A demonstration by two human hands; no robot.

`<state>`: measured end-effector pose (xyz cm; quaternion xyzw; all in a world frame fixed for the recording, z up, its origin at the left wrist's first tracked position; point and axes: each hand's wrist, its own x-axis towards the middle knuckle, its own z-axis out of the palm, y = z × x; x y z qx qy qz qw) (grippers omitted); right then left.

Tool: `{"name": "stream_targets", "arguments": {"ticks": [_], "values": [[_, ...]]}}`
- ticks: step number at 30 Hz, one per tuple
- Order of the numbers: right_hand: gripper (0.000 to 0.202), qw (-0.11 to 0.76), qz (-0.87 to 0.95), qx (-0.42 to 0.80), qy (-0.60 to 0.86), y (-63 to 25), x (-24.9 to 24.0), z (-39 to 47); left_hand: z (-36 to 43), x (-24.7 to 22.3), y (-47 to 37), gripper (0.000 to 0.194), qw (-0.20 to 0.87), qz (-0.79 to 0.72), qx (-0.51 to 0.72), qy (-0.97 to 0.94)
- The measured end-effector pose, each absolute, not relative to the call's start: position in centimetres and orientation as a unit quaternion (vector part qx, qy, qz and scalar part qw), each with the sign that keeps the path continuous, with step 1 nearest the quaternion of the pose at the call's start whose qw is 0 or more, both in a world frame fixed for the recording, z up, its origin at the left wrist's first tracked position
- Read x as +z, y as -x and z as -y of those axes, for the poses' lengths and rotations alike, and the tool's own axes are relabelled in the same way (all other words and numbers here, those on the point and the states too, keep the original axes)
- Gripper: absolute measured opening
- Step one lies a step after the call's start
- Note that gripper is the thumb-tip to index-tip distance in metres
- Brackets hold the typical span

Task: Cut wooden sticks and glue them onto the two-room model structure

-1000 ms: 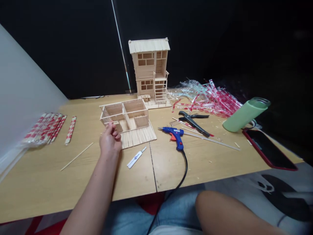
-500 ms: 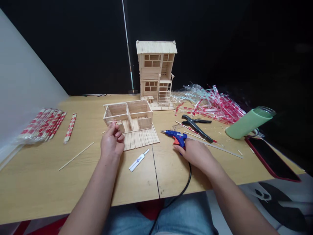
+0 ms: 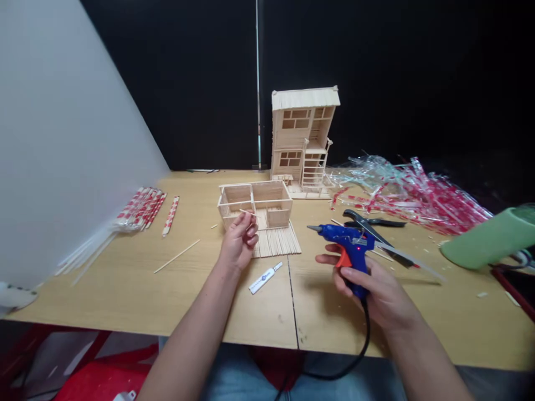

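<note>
My right hand (image 3: 376,281) is wrapped round a blue hot glue gun (image 3: 353,245) held above the table, its nozzle pointing left and a clear glue stick (image 3: 412,262) sticking out of its back. My left hand (image 3: 240,239) pinches a short thin wooden stick (image 3: 249,213) between thumb and fingers. Just behind that hand stands a small open-topped stick-built room model (image 3: 273,190), with a slatted stick floor (image 3: 278,242) reaching toward me. A white utility knife (image 3: 266,278) lies in front of it.
A taller stick house (image 3: 296,125) stands at the back. Black pliers (image 3: 376,234) and crumpled wrappers (image 3: 418,195) lie at right, by a green bottle (image 3: 485,239). Wrapped chopsticks (image 3: 142,209) and a loose stick (image 3: 176,256) are on the left.
My right hand has lifted the glue gun off the table, fingers now round its handle. My left hand still pinches its stick near the room model. The camera view has shifted left.
</note>
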<state>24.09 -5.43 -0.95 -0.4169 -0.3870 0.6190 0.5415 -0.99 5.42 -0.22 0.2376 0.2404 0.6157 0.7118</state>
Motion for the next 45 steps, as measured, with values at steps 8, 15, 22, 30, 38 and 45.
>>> {"name": "stream_targets", "arguments": {"ticks": [8, 15, 22, 30, 38, 45], "values": [[0.025, 0.569, 0.325, 0.695, 0.296, -17.7, 0.5, 5.4, -4.7, -0.1, 0.9, 0.030, 0.741, -0.200, 0.587, -0.257], [0.031, 0.574, 0.412, 0.588, 0.394, -16.0, -1.3, 4.9, -4.3, 0.6, 0.7, 0.026, 0.742, -0.198, 0.585, -0.260], [0.034, 0.582, 0.417, 0.583, 0.385, -15.3, -1.3, 4.6, -4.2, 0.4, 0.6, 0.025, 0.747, -0.189, 0.579, -0.268], [0.035, 0.581, 0.422, 0.580, 0.385, -15.3, -1.6, 4.6, -4.1, 0.4, 0.5, 0.026, 0.744, -0.195, 0.578, -0.274], [0.036, 0.573, 0.432, 0.576, 0.392, -15.3, -1.8, 4.5, -4.2, 0.3, 0.5, 0.026, 0.747, -0.193, 0.580, -0.263], [0.036, 0.573, 0.425, 0.585, 0.386, -15.3, -1.6, 4.5, -4.2, 0.3, 0.5, 0.027, 0.751, -0.191, 0.576, -0.261]]}}
